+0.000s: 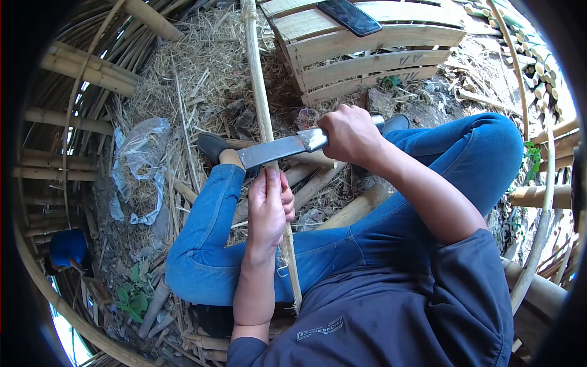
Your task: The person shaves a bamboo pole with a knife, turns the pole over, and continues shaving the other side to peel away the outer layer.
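While left hand (268, 211) pinches pale strip (261, 104) passing left of wooden crate (373, 55), right hand (354, 136) is closed on knife (278, 150), across strip, near side of crate. I judge: shallow angle, left hand clear.

Daylight is strongest at upper right, where the stacked bamboo poles (540, 76) bleach toward white; a smaller patch of glare burns out at lower left. The slats of the wooden crate (373, 52) are brightly lit, its interior shadowed. A pale highlight marks the collar of the knife (272, 151). The centre is fairly sharp; wide-angle distortion stretches the periphery, and black vignetting rounds the corners.
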The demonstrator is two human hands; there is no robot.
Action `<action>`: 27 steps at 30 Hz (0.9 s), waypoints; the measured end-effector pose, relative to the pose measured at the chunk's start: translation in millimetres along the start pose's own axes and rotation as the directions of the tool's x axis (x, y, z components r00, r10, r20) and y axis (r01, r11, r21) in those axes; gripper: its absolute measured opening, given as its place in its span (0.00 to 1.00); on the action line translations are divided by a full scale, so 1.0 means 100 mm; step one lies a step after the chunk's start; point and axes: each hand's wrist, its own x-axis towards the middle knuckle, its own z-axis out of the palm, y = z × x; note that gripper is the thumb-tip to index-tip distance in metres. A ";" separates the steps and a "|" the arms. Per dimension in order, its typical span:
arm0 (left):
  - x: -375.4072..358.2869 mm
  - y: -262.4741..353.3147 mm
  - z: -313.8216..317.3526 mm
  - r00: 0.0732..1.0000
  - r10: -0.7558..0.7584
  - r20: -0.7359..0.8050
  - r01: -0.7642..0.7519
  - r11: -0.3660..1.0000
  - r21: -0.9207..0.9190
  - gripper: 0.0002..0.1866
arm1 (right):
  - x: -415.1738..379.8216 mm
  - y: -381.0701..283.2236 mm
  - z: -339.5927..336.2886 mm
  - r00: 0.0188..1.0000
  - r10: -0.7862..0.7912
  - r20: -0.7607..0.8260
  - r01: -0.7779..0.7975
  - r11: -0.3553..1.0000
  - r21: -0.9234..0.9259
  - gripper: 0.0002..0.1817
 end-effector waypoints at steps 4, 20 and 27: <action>-0.02 0.02 0.03 0.999 0.031 -0.012 -0.030 0.999 0.020 0.19 | 0.01 0.02 -0.02 0.999 -0.003 -0.048 0.005 0.999 0.042 0.07; 0.15 -0.02 -0.16 0.998 -0.060 0.035 0.066 0.980 -0.187 0.28 | 0.07 0.16 -0.20 0.991 0.135 -0.001 -0.134 0.985 0.104 0.08; 0.18 -0.02 -0.27 0.992 0.001 0.128 0.041 0.946 -0.322 0.45 | -0.05 -0.07 0.01 0.992 -0.012 0.123 -0.002 0.993 0.115 0.08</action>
